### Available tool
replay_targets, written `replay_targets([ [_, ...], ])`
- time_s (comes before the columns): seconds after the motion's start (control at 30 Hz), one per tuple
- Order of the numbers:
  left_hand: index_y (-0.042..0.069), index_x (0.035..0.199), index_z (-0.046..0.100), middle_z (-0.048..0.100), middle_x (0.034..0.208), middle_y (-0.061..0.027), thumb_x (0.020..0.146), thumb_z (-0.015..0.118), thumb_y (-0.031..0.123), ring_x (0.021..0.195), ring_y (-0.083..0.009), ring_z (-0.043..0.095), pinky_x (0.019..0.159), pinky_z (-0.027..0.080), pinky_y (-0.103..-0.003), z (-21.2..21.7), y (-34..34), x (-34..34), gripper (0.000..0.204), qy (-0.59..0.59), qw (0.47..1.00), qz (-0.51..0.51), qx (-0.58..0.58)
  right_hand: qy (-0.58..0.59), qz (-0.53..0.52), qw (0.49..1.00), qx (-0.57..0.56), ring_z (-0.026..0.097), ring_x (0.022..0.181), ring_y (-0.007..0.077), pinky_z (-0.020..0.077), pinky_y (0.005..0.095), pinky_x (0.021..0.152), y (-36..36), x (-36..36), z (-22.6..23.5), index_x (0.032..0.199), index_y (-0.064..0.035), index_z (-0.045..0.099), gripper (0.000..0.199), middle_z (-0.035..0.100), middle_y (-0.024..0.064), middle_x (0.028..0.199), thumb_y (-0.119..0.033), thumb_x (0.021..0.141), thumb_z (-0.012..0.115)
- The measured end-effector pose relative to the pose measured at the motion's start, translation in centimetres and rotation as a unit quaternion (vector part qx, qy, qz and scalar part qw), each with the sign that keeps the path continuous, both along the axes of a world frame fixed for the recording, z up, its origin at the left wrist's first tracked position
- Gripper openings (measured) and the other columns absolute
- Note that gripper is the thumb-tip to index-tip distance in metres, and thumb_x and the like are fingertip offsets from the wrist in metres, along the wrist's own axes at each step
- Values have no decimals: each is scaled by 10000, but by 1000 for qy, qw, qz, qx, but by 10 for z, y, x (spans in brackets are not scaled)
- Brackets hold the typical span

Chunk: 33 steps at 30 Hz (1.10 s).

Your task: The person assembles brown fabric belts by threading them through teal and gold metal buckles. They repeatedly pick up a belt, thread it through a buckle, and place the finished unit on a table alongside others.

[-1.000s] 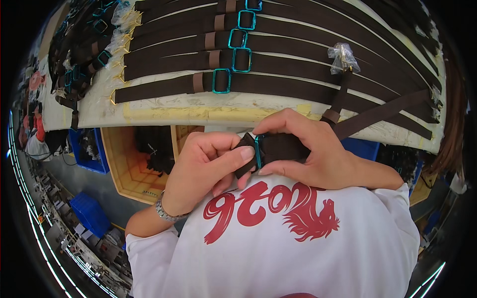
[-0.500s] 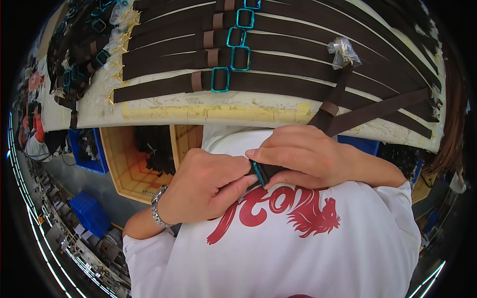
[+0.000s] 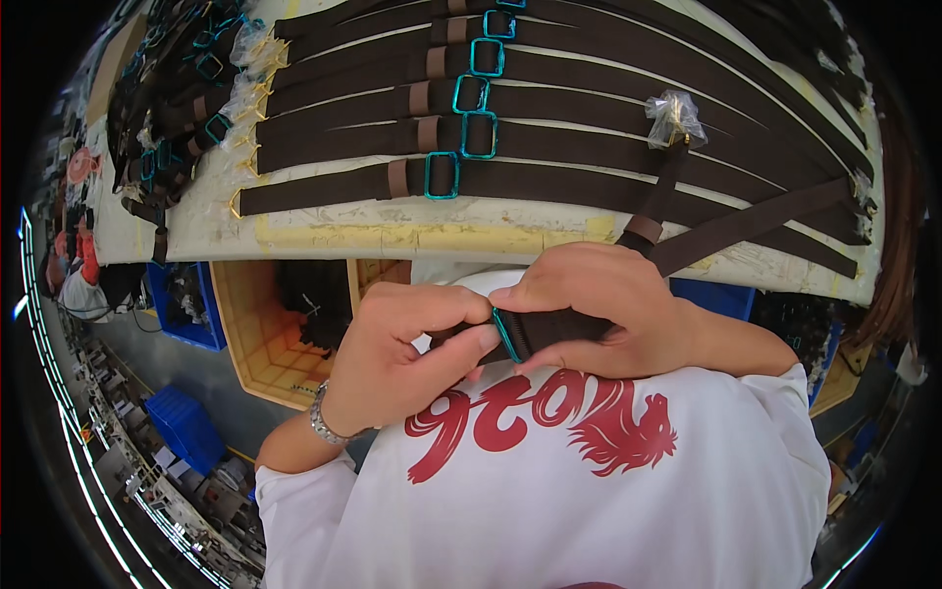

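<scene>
Strap [image 3: 564, 329], dark brown webbing with a teal buckle [image 3: 505, 334]: lower centre of frame, held against the white shirt, running up right to the table [image 3: 412, 236].
Left hand [image 3: 397, 353]: thumb and forefinger pinched on the buckle end.
Right hand [image 3: 608, 309]: clenched over the strap.
Risks, judged: buckle could slip from the pinch and slide off the webbing; the strap's far end could drag the plastic-wrapped bundle [image 3: 672, 118] or the laid-out row of straps [image 3: 589, 147] askew.
Hidden: buckle mostly covered by fingers; strap's loose end unseen under the right palm; yellow crate [image 3: 250, 334] contents too dark to tell.
</scene>
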<state>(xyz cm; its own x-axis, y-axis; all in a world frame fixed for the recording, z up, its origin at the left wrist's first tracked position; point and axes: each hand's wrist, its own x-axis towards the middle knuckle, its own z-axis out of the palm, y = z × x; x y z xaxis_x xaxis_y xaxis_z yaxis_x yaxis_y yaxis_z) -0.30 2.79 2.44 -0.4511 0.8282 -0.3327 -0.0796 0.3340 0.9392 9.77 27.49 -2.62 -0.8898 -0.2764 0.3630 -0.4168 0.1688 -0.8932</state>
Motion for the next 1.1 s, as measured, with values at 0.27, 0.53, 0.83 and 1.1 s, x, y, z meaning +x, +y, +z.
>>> replay_targets([
  [0.27, -32, 922, 689, 712, 760, -44, 1006, 728, 58, 610, -54, 614, 527, 460, -252, 3, 16, 8, 130, -226, 971, 77, -17, -86, -24, 995, -55, 760, 905, 271, 576, 341, 794, 6, 10, -3, 1277, -1, 756, 640, 773, 133, 1045, -199, 727, 1017],
  [0.53, -26, 965, 752, 731, 798, -40, 1002, 730, 55, 615, -60, 598, 549, 447, -236, -5, 8, 5, 92, -28, 999, -12, -15, -122, -6, 989, -77, 750, 947, 214, 562, 316, 819, 2, 11, -5, 1317, 2, 735, 620, 773, 127, 1071, -141, 772, 994],
  [0.83, -36, 983, 729, 713, 815, -57, 1017, 738, 59, 563, -51, 553, 509, 395, -203, -11, 27, 23, 101, -392, 909, 139, 1, -167, -23, 976, -140, 756, 1027, 256, 583, 351, 925, 8, 23, -12, 1312, -61, 728, 560, 773, 85, 1146, -107, 802, 955],
  [1.1, -36, 1033, 756, 714, 767, -32, 1026, 723, 53, 600, -38, 606, 535, 437, -207, 2, 16, 21, 95, -193, 972, 122, -49, -192, -16, 971, -139, 750, 1029, 236, 581, 343, 913, 3, 21, -2, 1306, -66, 719, 562, 758, 74, 1148, -127, 802, 959],
])
